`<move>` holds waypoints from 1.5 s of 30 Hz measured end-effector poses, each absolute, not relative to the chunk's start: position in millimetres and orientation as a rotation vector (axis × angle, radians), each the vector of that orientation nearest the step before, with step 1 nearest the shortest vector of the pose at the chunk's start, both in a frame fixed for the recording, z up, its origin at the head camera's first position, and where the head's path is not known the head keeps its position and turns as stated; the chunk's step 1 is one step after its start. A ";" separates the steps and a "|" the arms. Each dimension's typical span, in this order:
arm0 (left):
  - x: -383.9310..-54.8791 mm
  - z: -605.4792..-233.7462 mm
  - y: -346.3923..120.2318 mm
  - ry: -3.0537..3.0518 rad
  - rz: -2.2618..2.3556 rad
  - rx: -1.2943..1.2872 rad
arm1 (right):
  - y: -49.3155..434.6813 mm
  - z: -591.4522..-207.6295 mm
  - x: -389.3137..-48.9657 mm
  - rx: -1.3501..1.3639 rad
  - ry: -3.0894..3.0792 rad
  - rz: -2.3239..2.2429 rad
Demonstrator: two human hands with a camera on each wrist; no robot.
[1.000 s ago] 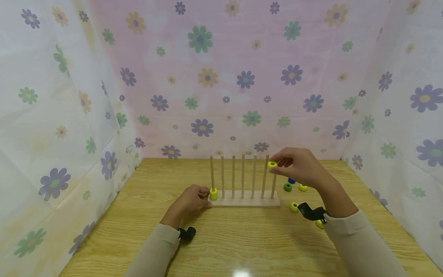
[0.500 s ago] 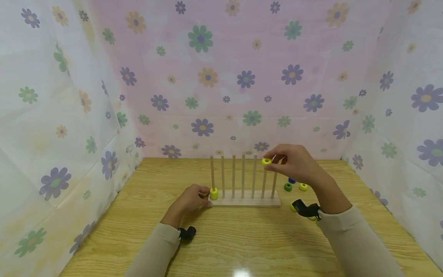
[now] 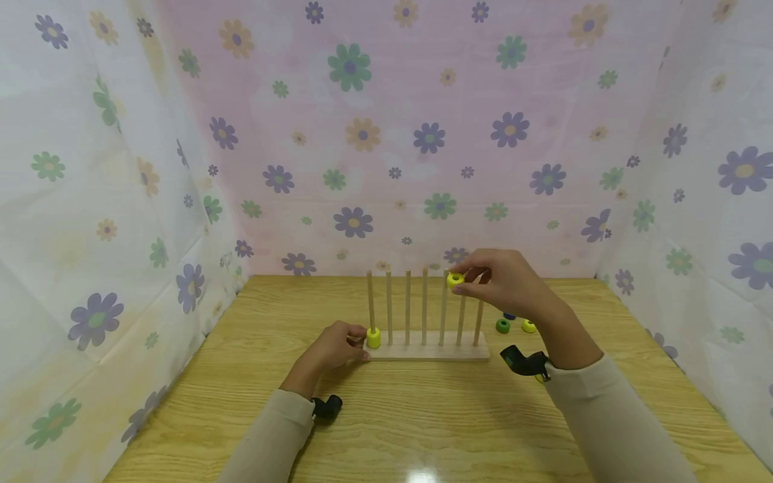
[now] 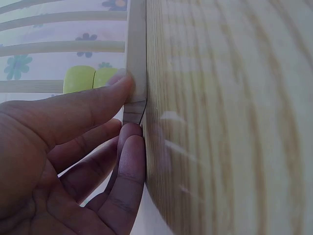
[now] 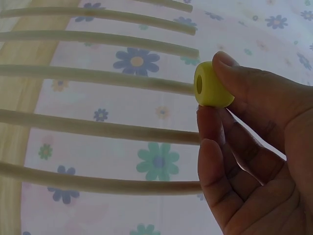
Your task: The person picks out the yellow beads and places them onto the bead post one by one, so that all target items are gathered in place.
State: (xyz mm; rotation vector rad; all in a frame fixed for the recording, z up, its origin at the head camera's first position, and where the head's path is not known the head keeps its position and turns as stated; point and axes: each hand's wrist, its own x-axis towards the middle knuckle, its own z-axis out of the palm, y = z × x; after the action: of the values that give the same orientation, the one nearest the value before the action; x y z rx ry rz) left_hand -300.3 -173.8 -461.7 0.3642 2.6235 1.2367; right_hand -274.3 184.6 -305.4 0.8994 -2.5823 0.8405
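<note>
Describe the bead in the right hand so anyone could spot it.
On the table stands a rack of seven upright pegs. By the right-side peg tops, the right hand pinches a yellow bead. Its yellow neighbours sit on the leftmost peg or the table; only this one is held aloft.

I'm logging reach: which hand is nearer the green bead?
Right. The right hand, pinching a yellow bead, is raised near the green bead; the left hand holds the left end of the wooden rack, well left of that bead.
</note>
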 end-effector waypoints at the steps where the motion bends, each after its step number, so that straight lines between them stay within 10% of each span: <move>1: -300.5 -461.2 -173.6 2.622 1.239 0.362 | 183.6 -304.8 -274.4 0.900 -2.582 0.843; 45: -297.3 -459.4 -170.2 2.628 1.224 0.340 | 129.6 -295.7 -278.9 0.943 -2.548 1.067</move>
State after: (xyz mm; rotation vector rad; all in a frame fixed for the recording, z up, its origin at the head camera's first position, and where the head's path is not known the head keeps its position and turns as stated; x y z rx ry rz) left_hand -297.3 -170.2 -459.4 0.3401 2.6281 1.2243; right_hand -278.9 129.6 -295.7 0.9427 -2.5480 1.0672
